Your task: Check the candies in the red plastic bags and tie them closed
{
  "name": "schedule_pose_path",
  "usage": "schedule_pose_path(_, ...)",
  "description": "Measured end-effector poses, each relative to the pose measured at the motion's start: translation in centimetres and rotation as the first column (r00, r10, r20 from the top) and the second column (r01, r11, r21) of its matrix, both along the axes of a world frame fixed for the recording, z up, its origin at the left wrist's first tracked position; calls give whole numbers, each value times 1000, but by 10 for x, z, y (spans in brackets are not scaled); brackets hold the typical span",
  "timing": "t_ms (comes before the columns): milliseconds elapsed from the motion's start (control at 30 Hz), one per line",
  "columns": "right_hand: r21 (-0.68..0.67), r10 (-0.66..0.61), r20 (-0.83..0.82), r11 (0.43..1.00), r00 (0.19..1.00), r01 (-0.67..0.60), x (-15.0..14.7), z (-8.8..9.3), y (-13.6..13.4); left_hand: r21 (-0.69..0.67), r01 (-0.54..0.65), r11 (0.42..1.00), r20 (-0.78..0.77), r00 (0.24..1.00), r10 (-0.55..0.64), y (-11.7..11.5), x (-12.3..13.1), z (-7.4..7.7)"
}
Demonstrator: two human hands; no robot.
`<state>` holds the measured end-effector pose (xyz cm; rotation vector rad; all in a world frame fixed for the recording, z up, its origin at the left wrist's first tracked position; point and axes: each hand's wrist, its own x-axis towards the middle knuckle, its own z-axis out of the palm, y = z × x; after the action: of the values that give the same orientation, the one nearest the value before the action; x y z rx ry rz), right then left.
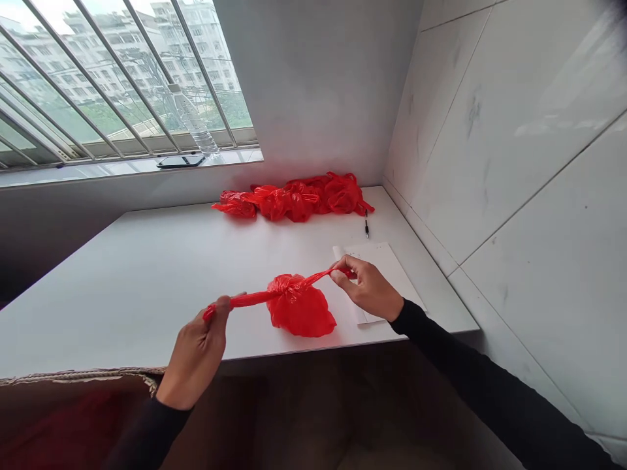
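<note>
A red plastic bag (pixel 304 312) sits near the front edge of the white table (pixel 161 261). Its two handles are stretched out sideways from a gathered, twisted neck. My left hand (pixel 198 346) is closed around the end of one handle, left of the bag. The other handle is pinched in the fingers of my right hand (pixel 367 284), to the right and slightly higher. What the bag contains, if anything, is hidden. Under my right hand lies a sheet of white paper (pixel 401 287).
Several bunched red plastic bags (pixel 298 199) lie in a row along the back wall, with a black pen (pixel 366 228) nearby. A cardboard box (pixel 73 385) stands at the front left. On the windowsill are a clear bottle (pixel 193 121) and a phone (pixel 180 161). A tiled wall (pixel 529 215) bounds the right.
</note>
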<state>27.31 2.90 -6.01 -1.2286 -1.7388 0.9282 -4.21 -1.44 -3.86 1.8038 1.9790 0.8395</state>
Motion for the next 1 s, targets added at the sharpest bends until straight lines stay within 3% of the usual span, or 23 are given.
schedule_pose_path(167, 28, 45, -191, 999, 980, -40, -41, -9, -7, -6, 130, 992, 138, 982, -128, 34, 49, -16)
schedule_pose_path(300, 120, 57, -85, 992, 995, -47, -75, -44, -14, 4, 144, 990, 125, 982, -143, 52, 77, -52)
schedule_pose_path(467, 164, 20, 81, 986, 996, -33, -92, -86, -23, -12, 114, 993, 107, 988, -112, 51, 84, -87)
schedule_pose_path(600, 220, -3, 180, 975, 984, -37, -90, -96, -28, -17, 107, 994, 88, 991, -105, 50, 81, -95)
schedule_pose_path(1000, 210, 8, 240, 976, 971, -60, -89, -99, -28, -65, 87, 994, -15, 996, -89, 52, 83, -107)
